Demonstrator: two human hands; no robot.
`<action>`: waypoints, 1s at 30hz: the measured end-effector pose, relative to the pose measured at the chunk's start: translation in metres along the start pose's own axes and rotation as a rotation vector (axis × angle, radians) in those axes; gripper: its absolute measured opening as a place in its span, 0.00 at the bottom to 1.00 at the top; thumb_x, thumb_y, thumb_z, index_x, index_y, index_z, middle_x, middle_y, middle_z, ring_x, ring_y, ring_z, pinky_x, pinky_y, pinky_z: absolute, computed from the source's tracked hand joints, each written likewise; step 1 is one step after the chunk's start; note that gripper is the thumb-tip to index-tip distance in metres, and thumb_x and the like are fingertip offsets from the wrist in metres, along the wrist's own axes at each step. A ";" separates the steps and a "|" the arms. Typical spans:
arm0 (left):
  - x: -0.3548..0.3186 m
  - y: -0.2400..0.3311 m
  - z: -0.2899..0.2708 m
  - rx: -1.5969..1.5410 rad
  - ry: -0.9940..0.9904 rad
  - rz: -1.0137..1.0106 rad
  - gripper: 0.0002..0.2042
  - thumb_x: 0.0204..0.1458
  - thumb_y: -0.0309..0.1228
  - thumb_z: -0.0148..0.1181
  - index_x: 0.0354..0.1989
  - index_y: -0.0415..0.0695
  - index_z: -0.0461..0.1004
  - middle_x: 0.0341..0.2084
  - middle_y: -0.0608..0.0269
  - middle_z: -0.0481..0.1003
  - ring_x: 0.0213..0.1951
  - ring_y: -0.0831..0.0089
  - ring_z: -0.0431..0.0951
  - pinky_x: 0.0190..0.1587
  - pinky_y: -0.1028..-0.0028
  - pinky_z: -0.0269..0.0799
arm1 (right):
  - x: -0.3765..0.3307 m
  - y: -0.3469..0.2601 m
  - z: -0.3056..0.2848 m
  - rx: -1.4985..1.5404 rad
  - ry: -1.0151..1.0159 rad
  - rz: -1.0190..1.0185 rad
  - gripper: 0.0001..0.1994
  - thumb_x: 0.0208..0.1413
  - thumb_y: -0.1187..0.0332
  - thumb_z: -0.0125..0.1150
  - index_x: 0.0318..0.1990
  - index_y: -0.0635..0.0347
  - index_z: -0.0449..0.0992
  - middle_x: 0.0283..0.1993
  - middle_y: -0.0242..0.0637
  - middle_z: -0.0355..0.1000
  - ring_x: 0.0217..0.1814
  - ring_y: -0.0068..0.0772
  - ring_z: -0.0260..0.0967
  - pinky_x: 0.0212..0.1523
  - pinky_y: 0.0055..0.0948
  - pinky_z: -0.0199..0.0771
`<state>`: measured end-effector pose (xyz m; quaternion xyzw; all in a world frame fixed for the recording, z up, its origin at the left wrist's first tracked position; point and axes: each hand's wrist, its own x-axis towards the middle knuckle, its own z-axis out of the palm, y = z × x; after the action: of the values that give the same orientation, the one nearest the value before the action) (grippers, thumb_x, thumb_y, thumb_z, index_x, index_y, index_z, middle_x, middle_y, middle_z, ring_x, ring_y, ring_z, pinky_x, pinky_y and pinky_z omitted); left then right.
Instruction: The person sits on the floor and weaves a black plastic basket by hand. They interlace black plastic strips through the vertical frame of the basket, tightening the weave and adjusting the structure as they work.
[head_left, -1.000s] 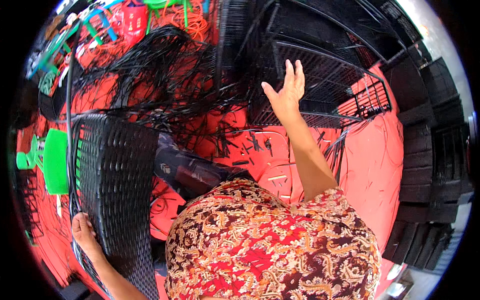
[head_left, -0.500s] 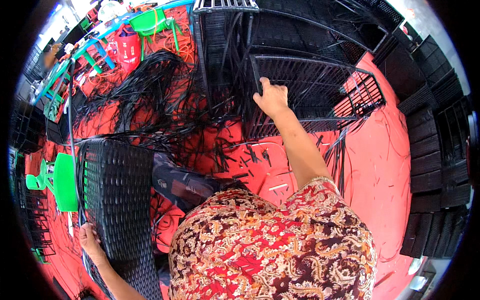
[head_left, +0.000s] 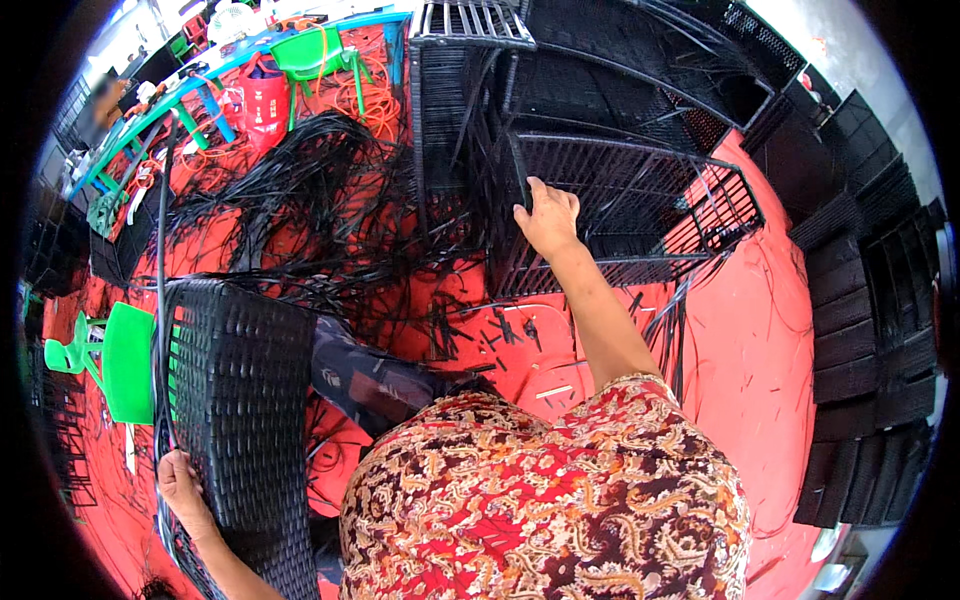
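Observation:
My left hand [head_left: 180, 486] is closed at the outer edge of a black woven wicker piece [head_left: 245, 390] standing at my left side. Dark strands run along that edge, partly under my fingers. Ahead, my right hand [head_left: 550, 216] is curled over the near upright edge of a black slatted frame [head_left: 620, 170], thumb on one side. The frame lies tilted, its open barred end [head_left: 735, 210] facing right. My right fingertips are partly hidden against the dark bar.
Loose black strips [head_left: 310, 190] lie heaped at the far left. Short cut pieces [head_left: 505, 328] scatter on the red floor covering [head_left: 760, 350]. Green chairs [head_left: 128, 362] stand left, one beside a red bag [head_left: 264, 105]. Black woven panels [head_left: 845, 370] are stacked along the right.
The view has shifted slightly, so the far things sit a little lower and more to the right. My right hand is slightly lower in the picture; my left stays at the wicker edge.

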<state>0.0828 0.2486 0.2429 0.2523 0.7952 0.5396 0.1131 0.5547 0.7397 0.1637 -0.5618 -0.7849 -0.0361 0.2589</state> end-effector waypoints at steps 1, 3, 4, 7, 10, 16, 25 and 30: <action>-0.001 -0.001 -0.002 0.000 -0.001 0.010 0.10 0.58 0.37 0.53 0.28 0.47 0.71 0.15 0.79 0.62 0.15 0.92 0.54 0.15 0.87 0.45 | -0.004 -0.012 -0.007 0.012 0.114 -0.052 0.28 0.46 0.58 0.59 0.56 0.56 0.64 0.50 0.47 0.69 0.54 0.47 0.64 0.59 0.46 0.52; -0.002 -0.003 -0.004 0.008 0.002 0.026 0.10 0.58 0.37 0.53 0.28 0.47 0.71 0.15 0.79 0.62 0.15 0.92 0.54 0.15 0.87 0.45 | -0.016 -0.045 -0.023 0.034 0.346 -0.151 0.28 0.44 0.61 0.59 0.56 0.56 0.64 0.54 0.47 0.65 0.56 0.48 0.62 0.60 0.47 0.50; -0.004 -0.003 -0.004 0.018 0.003 0.032 0.09 0.58 0.36 0.53 0.28 0.47 0.71 0.15 0.79 0.62 0.15 0.92 0.54 0.15 0.87 0.44 | -0.024 -0.066 -0.032 0.135 0.329 -0.219 0.27 0.43 0.63 0.60 0.54 0.56 0.65 0.53 0.47 0.65 0.56 0.49 0.61 0.59 0.46 0.53; -0.008 0.010 -0.003 0.063 -0.018 0.059 0.09 0.59 0.34 0.52 0.29 0.45 0.71 0.17 0.77 0.61 0.19 0.90 0.55 0.20 0.86 0.48 | -0.051 -0.129 -0.026 0.456 0.252 -0.528 0.21 0.39 0.68 0.60 0.47 0.58 0.71 0.53 0.45 0.65 0.56 0.50 0.62 0.56 0.45 0.60; -0.010 0.011 -0.006 0.183 0.008 0.199 0.09 0.59 0.31 0.50 0.29 0.41 0.69 0.22 0.73 0.64 0.26 0.84 0.59 0.29 0.83 0.56 | -0.089 -0.198 -0.041 0.858 0.065 -0.781 0.13 0.43 0.71 0.60 0.40 0.59 0.73 0.46 0.43 0.69 0.51 0.46 0.67 0.50 0.43 0.67; -0.090 0.129 0.070 0.461 0.031 0.401 0.07 0.56 0.25 0.52 0.27 0.36 0.69 0.23 0.61 0.68 0.27 0.73 0.67 0.33 0.74 0.65 | -0.123 -0.269 -0.096 1.416 -0.212 -1.106 0.08 0.47 0.73 0.59 0.37 0.58 0.72 0.41 0.36 0.69 0.45 0.38 0.69 0.43 0.32 0.71; -0.141 0.153 0.115 0.435 -0.063 0.426 0.05 0.52 0.23 0.54 0.29 0.34 0.69 0.20 0.55 0.68 0.24 0.68 0.67 0.28 0.70 0.64 | -0.123 -0.307 -0.137 1.319 -0.055 -1.255 0.13 0.47 0.68 0.58 0.42 0.60 0.71 0.35 0.33 0.66 0.43 0.36 0.65 0.58 0.41 0.54; -0.137 0.151 0.102 0.471 -0.101 0.477 0.06 0.51 0.23 0.54 0.25 0.35 0.67 0.18 0.57 0.65 0.22 0.70 0.64 0.26 0.70 0.61 | -0.119 -0.315 -0.130 1.337 -0.089 -1.289 0.08 0.47 0.65 0.58 0.34 0.56 0.72 0.25 0.29 0.61 0.32 0.33 0.61 0.47 0.36 0.56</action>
<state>0.2868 0.3025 0.3287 0.4769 0.8100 0.3390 -0.0388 0.3461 0.4766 0.2965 0.2478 -0.8124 0.3084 0.4284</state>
